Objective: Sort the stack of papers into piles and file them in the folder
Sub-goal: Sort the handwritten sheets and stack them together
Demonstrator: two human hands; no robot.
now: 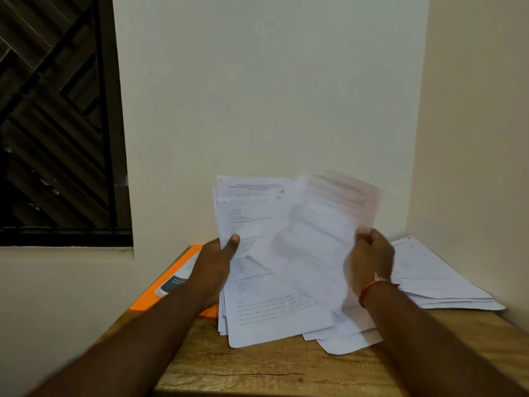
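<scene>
My left hand (213, 266) grips a stack of printed white papers (257, 267) by its left edge, thumb on the front, holding it raised and tilted above the wooden table (257, 371). At the stack's right side, my right hand (370, 260) pinches a single sheet (323, 224), which is blurred and lifted off the top. An orange folder (169, 285) lies flat on the table under and to the left of my left hand. A pile of white papers (440, 279) lies on the table at the right.
The table stands in a corner, with a cream wall (272, 96) close behind and another wall on the right. A dark window with a grille (54, 118) is at the left. A few loose sheets (349, 339) lie under the held stack.
</scene>
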